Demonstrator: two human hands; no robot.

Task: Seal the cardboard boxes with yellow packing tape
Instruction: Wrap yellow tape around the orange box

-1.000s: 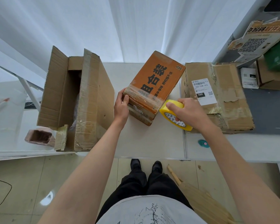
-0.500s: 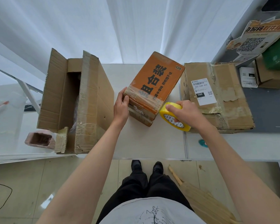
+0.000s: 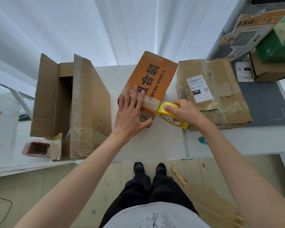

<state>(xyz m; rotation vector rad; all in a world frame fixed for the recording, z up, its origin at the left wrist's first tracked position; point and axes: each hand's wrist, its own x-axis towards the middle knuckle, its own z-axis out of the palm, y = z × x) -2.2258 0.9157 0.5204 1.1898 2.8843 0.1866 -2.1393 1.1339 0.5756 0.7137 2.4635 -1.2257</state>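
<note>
Now | left hand (image 3: 130,116) lay flat, fingers straight, pressing orange box (image 3: 148,84) | right hand (image 3: 186,112) just beside it gripped tape roll (image 3: 171,117) | risk: box likely slides if pressing eased, skewing the strip

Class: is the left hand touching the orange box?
Touching. The head view shows the left hand lying flat on the orange box, fingers spread over its taped end.

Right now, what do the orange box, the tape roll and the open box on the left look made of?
Orange box: printed cardboard with a matte face; a glossy clear band, probably plastic tape, crosses it.
Tape roll: shiny yellow film, likely plastic, on a printed core, probably card.
Open box: raw brown corrugated cardboard; fluting shows along its torn edges.
</note>
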